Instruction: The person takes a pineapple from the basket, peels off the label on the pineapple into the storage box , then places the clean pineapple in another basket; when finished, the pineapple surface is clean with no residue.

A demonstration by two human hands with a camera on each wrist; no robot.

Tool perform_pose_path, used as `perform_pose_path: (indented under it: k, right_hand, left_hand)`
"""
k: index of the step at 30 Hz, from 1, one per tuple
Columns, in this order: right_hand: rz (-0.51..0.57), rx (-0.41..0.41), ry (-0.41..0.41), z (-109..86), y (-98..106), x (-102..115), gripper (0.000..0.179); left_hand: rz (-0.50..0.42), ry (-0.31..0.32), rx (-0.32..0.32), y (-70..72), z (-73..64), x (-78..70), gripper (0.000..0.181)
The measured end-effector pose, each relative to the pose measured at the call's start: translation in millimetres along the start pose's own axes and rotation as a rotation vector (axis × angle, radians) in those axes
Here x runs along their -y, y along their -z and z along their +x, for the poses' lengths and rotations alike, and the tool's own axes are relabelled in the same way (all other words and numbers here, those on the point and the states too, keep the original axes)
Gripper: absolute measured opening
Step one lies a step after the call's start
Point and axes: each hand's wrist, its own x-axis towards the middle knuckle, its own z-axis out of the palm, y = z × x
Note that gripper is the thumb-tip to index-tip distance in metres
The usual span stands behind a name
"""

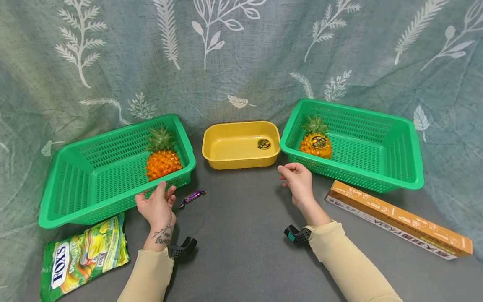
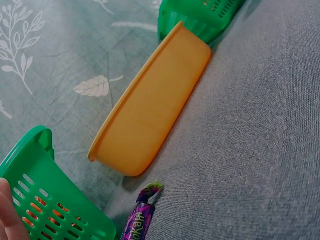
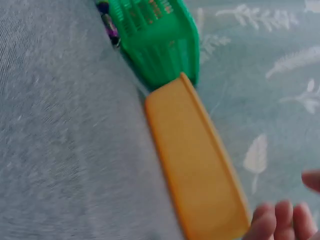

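My left hand [image 1: 156, 205] is at the front rim of the left green basket [image 1: 94, 205], its fingertips right against the basket's outer side. Inside that basket, at the right end, lies an orange pineapple [image 1: 164, 163] with a green crown. Just right of this hand, a purple wrapped candy [image 1: 193, 196] lies on the grey table; its wrapper shows in the left wrist view too. My right hand [image 1: 299, 184] hovers with loosely bent fingers in front of the right green basket [image 1: 362, 174], holding nothing. A second pineapple [image 1: 315, 144], bearing a dark round label, lies in that basket's left end.
Between the baskets stands a yellow tub [image 1: 241, 163] with a dark round sticker inside. A green FOX'S candy bag [image 1: 84, 256] lies at the front left. On the right, a long orange pasta box [image 1: 400, 218] lies slanted. A leaf-patterned curtain [image 1: 241, 54] hangs behind.
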Motion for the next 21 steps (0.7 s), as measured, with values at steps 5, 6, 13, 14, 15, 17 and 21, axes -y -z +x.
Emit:
perform_pose_path:
  k: [5, 6, 13, 14, 15, 17, 21]
  right_hand:
    - [-0.011, 0.122, 0.196, -4.7, 0.1, 25.0, 0.013]
    - [0.007, 0.121, 0.247, -3.8, 0.7, 30.9, 0.015]
    - [-0.012, -0.060, 0.499, 22.4, 14.5, 61.8, 0.029]
    - [-0.040, -0.094, 0.504, 27.3, 17.7, 64.6, 0.033]
    - [-0.071, -0.125, 0.500, 32.2, 21.1, 67.1, 0.038]
    - [-0.132, -0.174, 0.465, 40.8, 28.0, 71.0, 0.048]
    - [-0.267, -0.234, 0.350, 52.9, 40.7, 74.9, 0.062]
  left_hand:
    - [-0.008, 0.012, -0.002, -2.0, 1.7, -1.2, 0.042]
    - [0.002, 0.011, -0.009, -1.6, 2.3, -1.1, 0.041]
    - [0.018, -0.010, -0.012, 9.4, 12.6, 11.0, 0.046]
    - [0.016, -0.007, -0.015, 8.3, 11.4, 10.0, 0.045]
    - [0.022, -0.005, -0.015, 7.5, 10.0, 8.8, 0.044]
    - [0.018, 0.002, -0.018, 4.5, 5.5, 5.1, 0.041]
    - [0.038, 0.001, -0.017, 1.7, 0.4, 2.8, 0.039]
